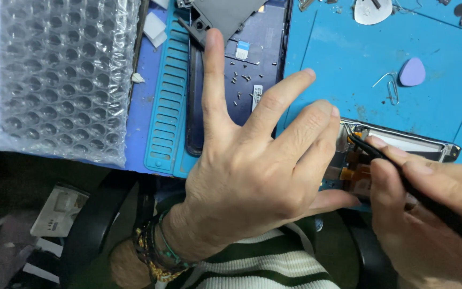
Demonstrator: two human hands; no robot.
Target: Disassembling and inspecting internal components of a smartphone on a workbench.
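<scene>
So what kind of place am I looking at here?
Most likely an electronics repair bench: a blue work mat, loose tiny screws, a lilac prying pick, and an opened device under the hands.

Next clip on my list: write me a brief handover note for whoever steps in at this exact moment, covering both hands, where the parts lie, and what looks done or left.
Left hand: spread flat, fingertips pressing on the opened device at the near edge of the blue work mat.
Right hand: gripping a thin black tool, its tip at the device's upper left corner, by the orange flex cables.
Elsewhere: loose screws lie on a dark panel behind the left hand; a purple pick and a paper clip lie on the mat; bubble wrap lies far left.
Done: device open, screws out.
Left: tool work at the corner is unfinished.
</scene>
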